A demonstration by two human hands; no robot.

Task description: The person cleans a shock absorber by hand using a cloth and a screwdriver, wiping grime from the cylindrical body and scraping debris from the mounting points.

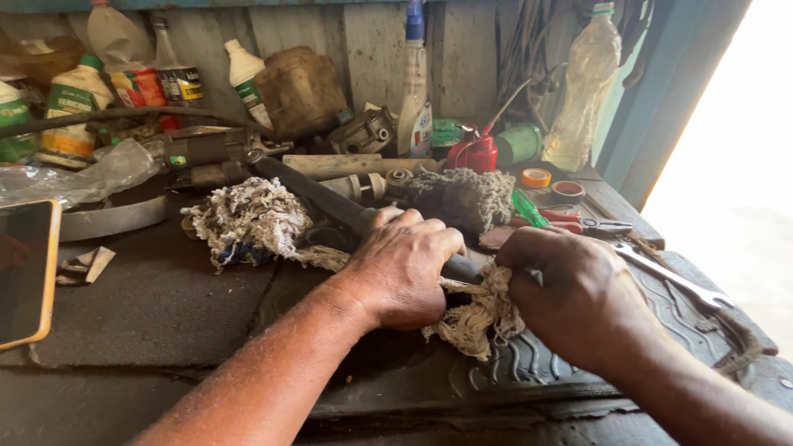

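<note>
A long dark metal shaft [318, 192] lies diagonally across the workbench, running from a metal assembly at the back left toward the front. My left hand [405, 268] is wrapped over the shaft near its front end. My right hand [574, 293] is closed on a frayed beige rag [475, 318] bunched around the shaft's end, just right of the left hand. The tip of the shaft is hidden under the rag and both hands.
A grimy knitted cloth [252, 219] lies left of the shaft, a dark wad [462, 198] behind it. A wrench [673, 277], scissors [578, 221], tape rolls [537, 177], a red oil can [477, 153], bottles [582, 91] and a phone [25, 272] crowd the bench.
</note>
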